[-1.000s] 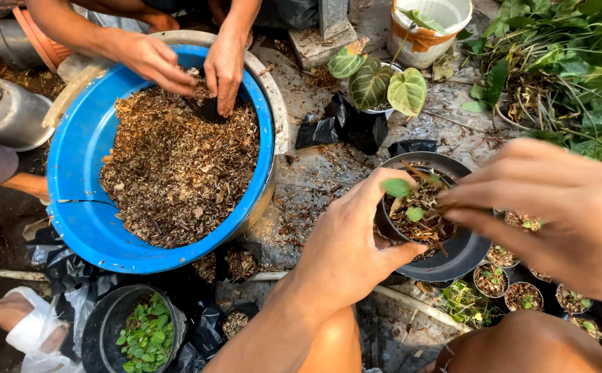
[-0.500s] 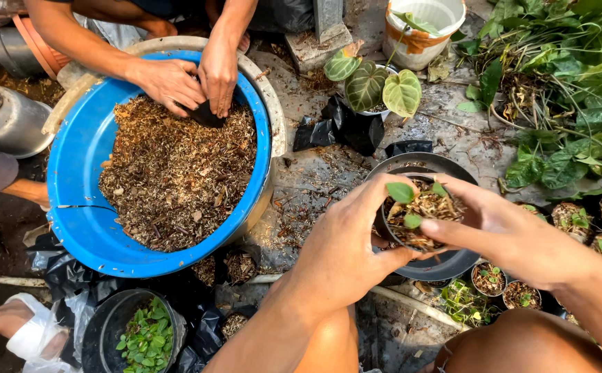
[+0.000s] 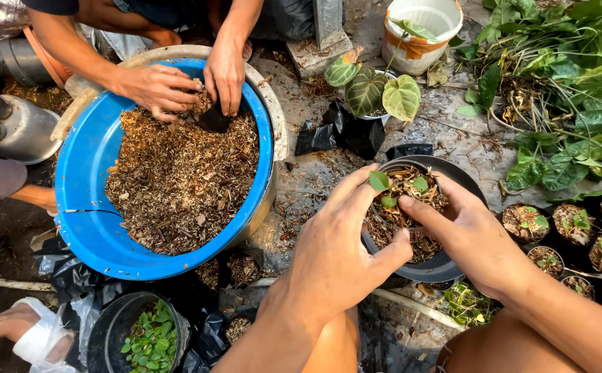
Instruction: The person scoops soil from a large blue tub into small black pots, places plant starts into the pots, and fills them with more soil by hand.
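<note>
**Seedling being firmed into a black pot**

The seedling (image 3: pixel 380 182) stands in bark mix in the black pot (image 3: pixel 446 266), right of the blue tub (image 3: pixel 80 173). The left hand (image 3: pixel 335 255) and right hand (image 3: pixel 470 231) press the mix with loosely curled fingers, gripping nothing. Pressing hard could snap its thin stem.

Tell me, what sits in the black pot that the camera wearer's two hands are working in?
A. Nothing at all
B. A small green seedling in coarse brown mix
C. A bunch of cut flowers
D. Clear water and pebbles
B: the left hand and right hand press around a small green seedling standing in coarse brown mix inside the black pot.
</note>
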